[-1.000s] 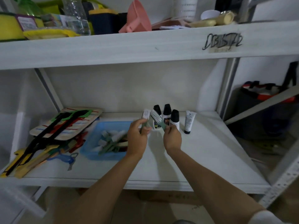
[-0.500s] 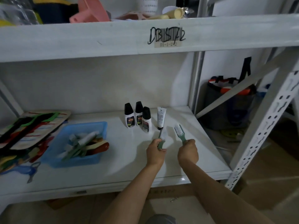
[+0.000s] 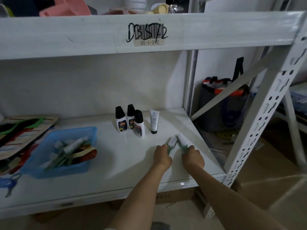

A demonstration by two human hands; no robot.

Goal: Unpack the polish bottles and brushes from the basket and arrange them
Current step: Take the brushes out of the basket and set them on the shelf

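Left hand [image 3: 162, 156] gripping a green brush [image 3: 171, 143], right hand [image 3: 192, 156] gripping another [image 3: 182, 141], handles hidden

The shelf [image 3: 126, 156] is white, and so is the slotted upright [image 3: 259, 123]. The basket [image 3: 61, 146] is bright blue. Three polish bottles [image 3: 122, 122] [image 3: 130, 119] [image 3: 139, 124] have black caps and white bodies with dark labels; the tube [image 3: 154, 121] beside them is white with a black cap. Both held brushes [image 3: 172, 141] [image 3: 182, 140] have green handles and white bristles. A red handle [image 3: 88, 155] shows in the basket. The mat [image 3: 25, 130] at far left is striped red, green and black on pale tan. The barcode label [image 3: 148, 36] carries a black scrawl
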